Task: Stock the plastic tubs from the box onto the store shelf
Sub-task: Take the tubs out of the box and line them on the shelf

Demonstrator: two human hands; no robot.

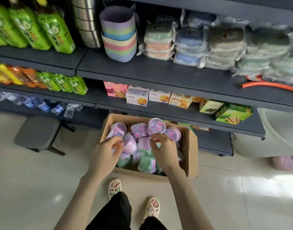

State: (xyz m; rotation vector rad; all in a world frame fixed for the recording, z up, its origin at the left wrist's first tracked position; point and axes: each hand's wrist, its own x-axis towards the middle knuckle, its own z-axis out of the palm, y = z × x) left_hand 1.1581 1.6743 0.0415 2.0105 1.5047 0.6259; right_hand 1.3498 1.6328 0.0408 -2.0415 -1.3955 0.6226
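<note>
An open cardboard box [191, 146] stands on the floor in front of the shelving, filled with several purple and green plastic tubs [143, 143]. My right hand [164, 151] grips one purple tub [156, 126] by its lower edge and holds it above the box's far side. My left hand [106, 154] reaches into the box's left part, fingers curled round another purple tub [130, 144] among the pile. The dark shelf [159, 72] above holds wrapped stacks of containers [190, 45] and pastel stacked tubs [120, 34].
Biscuit boxes [137, 97] line the lower shelf behind the box. Green drink packs [54, 29] fill the left shelves. An orange hose [271, 85] lies on the shelf's right. A grey stool [37, 132] stands on the tiled floor at left. My feet are just behind the box.
</note>
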